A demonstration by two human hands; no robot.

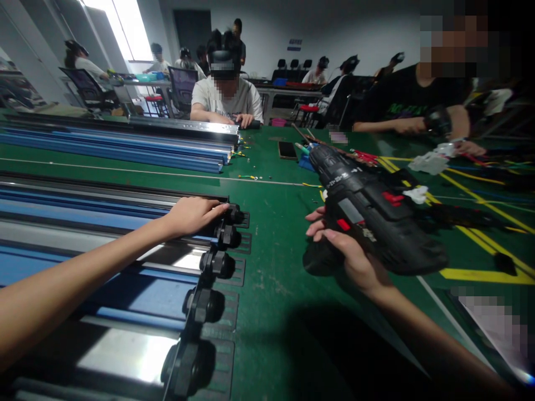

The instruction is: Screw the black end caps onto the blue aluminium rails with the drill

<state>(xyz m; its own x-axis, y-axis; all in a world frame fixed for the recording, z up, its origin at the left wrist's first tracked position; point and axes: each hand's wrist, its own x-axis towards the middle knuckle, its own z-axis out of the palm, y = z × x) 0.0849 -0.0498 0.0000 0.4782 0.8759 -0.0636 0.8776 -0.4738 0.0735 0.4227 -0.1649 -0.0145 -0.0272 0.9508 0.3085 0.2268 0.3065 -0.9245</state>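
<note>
My right hand (355,256) is wrapped around the handle of a black cordless drill (368,206) with red buttons. The drill is raised over the green table, with its chuck and long thin bit pointing away and to the left. My left hand (192,216) lies with fingers stretched over the far end of a row of blue and silver metal profiles (121,295). Its fingertips are beside a black cable gland (234,213). Several more such glands, such as the large one (190,359) nearest me, stick out of the profile ends, with slotted black tabs beside them.
Another stack of blue profiles (125,147) lies farther back on the green table (267,312). A dark phone (287,150), short yellow-green wires (246,176) and yellow tape lines (472,189) are on the tabletop. A co-worker (225,94) sits opposite; another person (418,100) works at right.
</note>
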